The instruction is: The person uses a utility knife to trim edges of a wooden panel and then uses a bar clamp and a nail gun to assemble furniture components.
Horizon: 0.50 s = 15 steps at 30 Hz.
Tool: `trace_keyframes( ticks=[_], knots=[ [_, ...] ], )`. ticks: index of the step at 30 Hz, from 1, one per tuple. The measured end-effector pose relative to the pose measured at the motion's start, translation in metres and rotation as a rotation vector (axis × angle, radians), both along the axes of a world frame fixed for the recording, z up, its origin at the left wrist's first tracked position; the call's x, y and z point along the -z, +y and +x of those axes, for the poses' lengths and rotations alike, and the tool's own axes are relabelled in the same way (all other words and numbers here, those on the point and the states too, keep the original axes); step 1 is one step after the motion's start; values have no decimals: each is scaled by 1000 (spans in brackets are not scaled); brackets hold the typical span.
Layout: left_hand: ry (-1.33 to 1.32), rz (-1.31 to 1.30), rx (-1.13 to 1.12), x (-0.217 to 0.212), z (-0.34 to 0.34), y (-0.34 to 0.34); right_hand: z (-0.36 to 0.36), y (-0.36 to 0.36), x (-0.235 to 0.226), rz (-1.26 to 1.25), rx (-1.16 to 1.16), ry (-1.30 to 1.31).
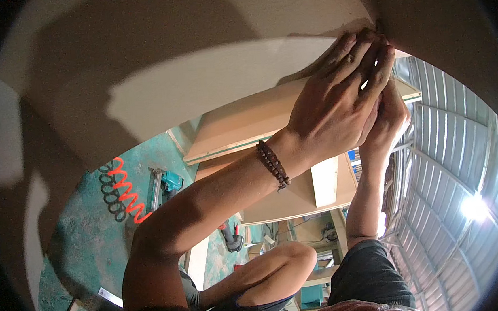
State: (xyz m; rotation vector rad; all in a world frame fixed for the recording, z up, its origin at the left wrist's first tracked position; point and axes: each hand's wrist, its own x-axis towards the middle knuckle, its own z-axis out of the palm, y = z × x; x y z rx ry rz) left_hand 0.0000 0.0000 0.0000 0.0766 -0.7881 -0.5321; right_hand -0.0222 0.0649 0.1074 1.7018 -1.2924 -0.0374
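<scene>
So, left hand [335, 112] (braceleted) and right hand [393, 116] meet inside boxy panelling [192, 90].

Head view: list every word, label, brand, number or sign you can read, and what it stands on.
None can be read.
Pale panel at the left hand: no lettering shows.
Teal tool on the floor: any marking is too small to read.
White strip, lower left: any marking is too small to read.
</scene>
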Motion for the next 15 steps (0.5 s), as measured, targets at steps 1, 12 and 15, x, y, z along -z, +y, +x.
trace_keyframes(
  ticks=[1, 12, 15],
  knots=[
    [28, 7, -1, -2, 1, 1, 0, 0, -2, 0, 10, 20],
    [-49, 8, 14, -4, -6, 30, -12, 36, -4, -28, 96, -58],
    [-31, -128, 195, -21, -40, 61, -20, 66, -6, -145, 225, -169]
  ],
)
